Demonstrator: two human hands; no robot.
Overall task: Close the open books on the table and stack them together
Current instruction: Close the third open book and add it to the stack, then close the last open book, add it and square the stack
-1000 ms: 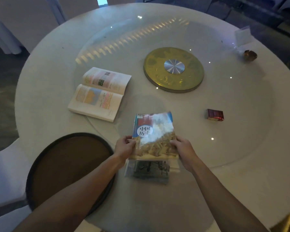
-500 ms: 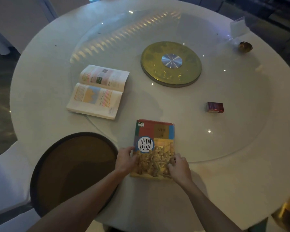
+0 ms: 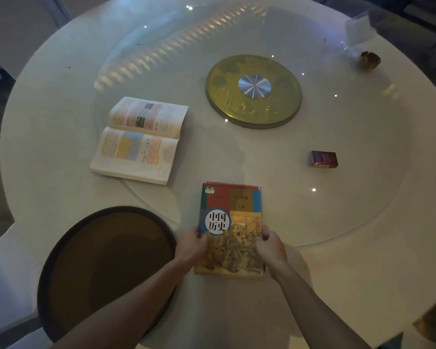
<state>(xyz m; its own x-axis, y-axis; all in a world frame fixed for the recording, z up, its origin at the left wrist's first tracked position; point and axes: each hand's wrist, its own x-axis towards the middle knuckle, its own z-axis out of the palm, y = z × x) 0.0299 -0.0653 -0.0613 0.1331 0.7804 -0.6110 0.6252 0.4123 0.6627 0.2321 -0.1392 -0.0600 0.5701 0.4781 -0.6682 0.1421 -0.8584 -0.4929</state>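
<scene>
Both hands' grip on closed book (image 3: 230, 222), perhaps stacked, open book (image 3: 142, 139) apart

bare forearms, no sleeves, bare hands

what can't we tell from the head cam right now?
- Books under the closed colourful history book: hidden beneath it.
- Open textbook text: too small.
- Left hand and right hand grip: fingertips hidden at the book's sides.
- Small gold object: dim, far.

Left hand (image 3: 190, 244) and right hand (image 3: 269, 244) reach forward side by side, fingers (image 3: 264, 231) curled.
</scene>
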